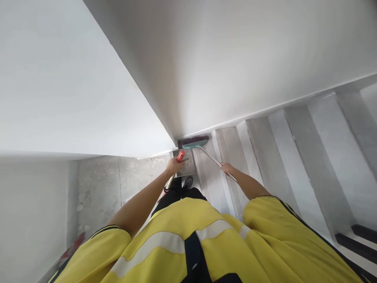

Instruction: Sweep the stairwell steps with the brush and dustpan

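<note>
My right hand [226,168] is closed around the thin metal handle of a broom [210,157]. The broom's teal head [194,145], with dark purplish bristles, lies against the foot of the wall in the corner beside the stairs. My left hand [174,166] grips a pale pole with a red end [180,156]; the red tip sticks out above the fingers. The pole's lower part runs down beside my dark trousers, and its far end is hidden. Just below the broom head is a grey flat patch [187,164]; I cannot tell if it is a pan or floor.
Grey stairs [232,147] with grooved edges run off to the right along a white wall [250,59]. Another white wall [73,78] juts in from the left. Stained concrete floor [100,181] lies left. Dark railing bars [356,247] stand lower right; a red object [75,243] lower left.
</note>
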The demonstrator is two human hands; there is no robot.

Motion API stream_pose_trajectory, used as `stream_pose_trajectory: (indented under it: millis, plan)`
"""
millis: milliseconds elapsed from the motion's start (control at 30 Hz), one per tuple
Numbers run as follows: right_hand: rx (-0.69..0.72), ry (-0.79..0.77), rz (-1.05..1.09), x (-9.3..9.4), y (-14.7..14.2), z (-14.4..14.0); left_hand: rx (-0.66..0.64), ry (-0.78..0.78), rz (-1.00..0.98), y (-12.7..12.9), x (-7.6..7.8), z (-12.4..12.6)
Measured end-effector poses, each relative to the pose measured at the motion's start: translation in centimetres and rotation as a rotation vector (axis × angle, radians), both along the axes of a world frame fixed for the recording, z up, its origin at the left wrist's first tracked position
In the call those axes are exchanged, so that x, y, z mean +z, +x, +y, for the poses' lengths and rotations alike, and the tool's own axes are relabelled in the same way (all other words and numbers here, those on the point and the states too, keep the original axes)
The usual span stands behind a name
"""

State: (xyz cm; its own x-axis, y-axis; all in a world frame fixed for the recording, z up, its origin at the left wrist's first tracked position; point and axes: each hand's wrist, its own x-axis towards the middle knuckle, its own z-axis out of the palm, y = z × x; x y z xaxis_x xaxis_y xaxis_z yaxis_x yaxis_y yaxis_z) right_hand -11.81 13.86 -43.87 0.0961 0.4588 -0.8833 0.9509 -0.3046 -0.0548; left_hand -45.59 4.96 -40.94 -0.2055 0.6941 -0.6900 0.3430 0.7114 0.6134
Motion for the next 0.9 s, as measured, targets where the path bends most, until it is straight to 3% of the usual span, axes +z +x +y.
stream_pose_trajectory:
  millis: [200, 333, 467, 667, 733, 833, 900]
  plan:
    - [0.089, -0.050, 0.107, 1.7, 4.7, -0.2, 0.009, 0.015, 0.014, 0.0, 0.0, -0.1]
    - [0.138, 0.050, 0.064, 1.0, 2.2, 2.1, 0.026, 0.018, 0.020, 0.1, 0.0, -0.3]
    - [-0.028, 0.076, -0.016, 1.2, 0.6, 2.8, 0.032, 0.004, 0.023, 0.7, 0.0, -0.3]
    - [-0.059, -0.010, -0.037, 3.7, 6.5, 0.5, 0.014, 0.012, 0.020, 0.9, 0.3, 0.3]
    - [0.016, 0.042, -0.032, 3.3, 6.6, 0.7, 0.019, 0.010, 0.022, 0.8, 0.2, 0.3]
    - [0.147, 0.179, -0.052, 1.5, 4.0, 1.4, 0.020, -0.011, 0.022, 0.7, -0.2, 0.1]
    - [0.119, 0.219, -0.037, 0.5, 2.4, 1.5, 0.011, -0.022, 0.022, 0.7, -0.4, -0.2]
